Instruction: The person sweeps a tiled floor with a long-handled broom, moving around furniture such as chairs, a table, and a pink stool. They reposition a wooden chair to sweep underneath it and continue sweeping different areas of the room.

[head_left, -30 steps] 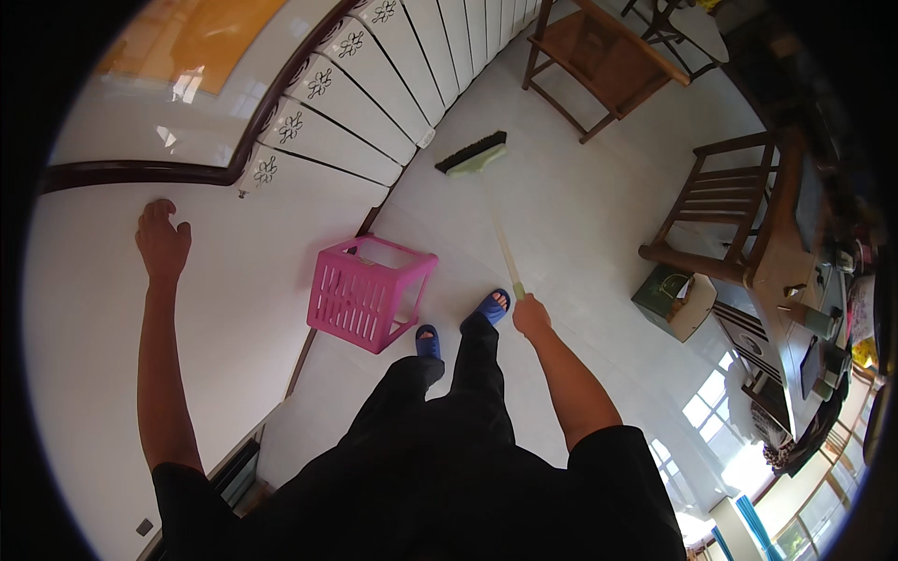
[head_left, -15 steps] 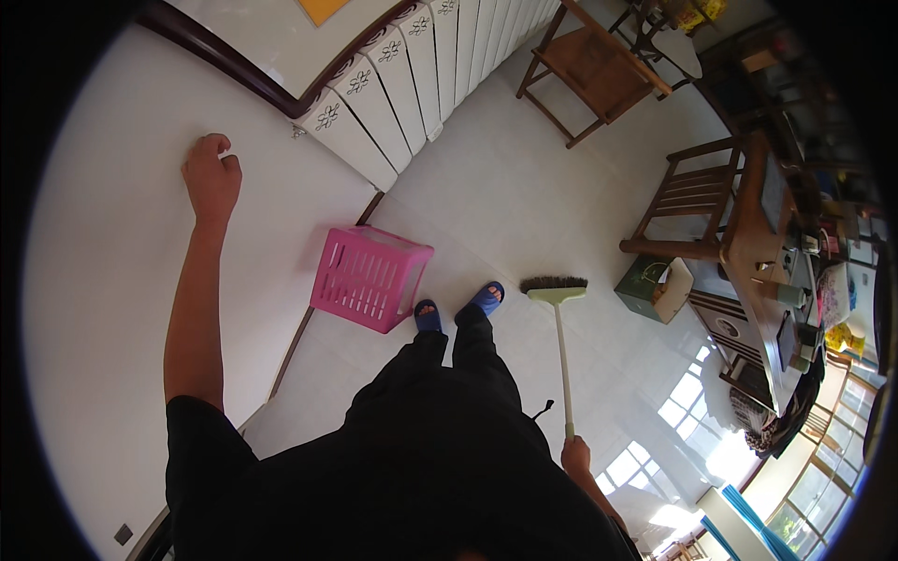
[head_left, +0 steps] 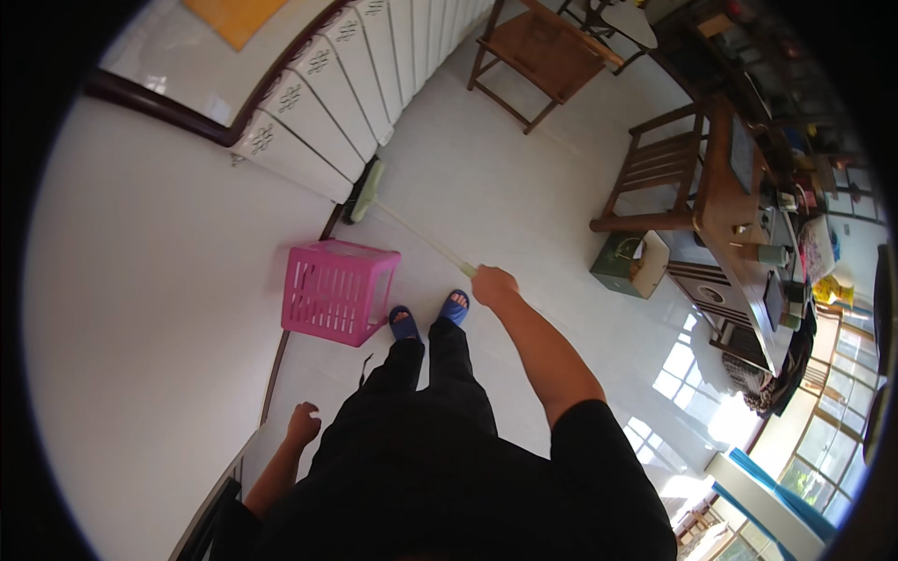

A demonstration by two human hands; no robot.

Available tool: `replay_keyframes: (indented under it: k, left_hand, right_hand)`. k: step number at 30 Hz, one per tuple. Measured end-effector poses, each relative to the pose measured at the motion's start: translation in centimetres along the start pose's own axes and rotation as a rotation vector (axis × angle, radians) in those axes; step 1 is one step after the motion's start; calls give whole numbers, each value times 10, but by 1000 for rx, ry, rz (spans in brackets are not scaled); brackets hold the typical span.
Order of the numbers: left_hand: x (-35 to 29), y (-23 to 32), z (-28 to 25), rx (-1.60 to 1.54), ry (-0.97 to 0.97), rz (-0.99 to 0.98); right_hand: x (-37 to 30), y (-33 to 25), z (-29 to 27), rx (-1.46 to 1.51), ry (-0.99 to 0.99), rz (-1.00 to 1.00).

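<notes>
My right hand (head_left: 493,284) is wrapped round the end of the pale handle of a broom (head_left: 367,194), out in front of my feet. The light green broom head with dark bristles rests on the floor at the wall's foot, by the near end of the white radiator (head_left: 309,122). A pink slotted plastic basket (head_left: 332,292) stands against the wall between the broom head and my blue slippers. My left hand (head_left: 303,423) hangs low at my left side near the wall, fingers curled in, holding nothing I can see.
A wooden chair (head_left: 543,51) stands at the far side. To the right are a slatted wooden chair (head_left: 650,173), a wooden table (head_left: 725,201) with cups and other items, and a green box (head_left: 629,265) on the floor. A dark-edged ledge (head_left: 168,112) tops the radiator.
My right hand has swung the broom from my right across to the left, its head now by the wall. My left hand has dropped from high on the wall side to near my body.
</notes>
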State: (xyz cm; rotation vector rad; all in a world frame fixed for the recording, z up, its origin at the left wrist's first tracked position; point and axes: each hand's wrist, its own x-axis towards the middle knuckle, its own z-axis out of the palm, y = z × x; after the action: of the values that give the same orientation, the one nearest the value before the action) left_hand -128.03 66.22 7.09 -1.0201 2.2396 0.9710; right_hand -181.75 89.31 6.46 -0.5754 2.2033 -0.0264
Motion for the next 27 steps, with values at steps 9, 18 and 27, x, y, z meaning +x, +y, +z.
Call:
replay_keyframes:
  k: [9,18,27]
  left_hand:
    - [22,-65,-8,-102,-83,267]
    - [110,67,-44,-391,-291,-48]
    - [119,69,-31,-47,-291,237]
  right_hand:
    - [-31,45,32,138,-52,278]
    - [-269,251,217,412,-16,822]
    - [-379,196,239,519,134,801]
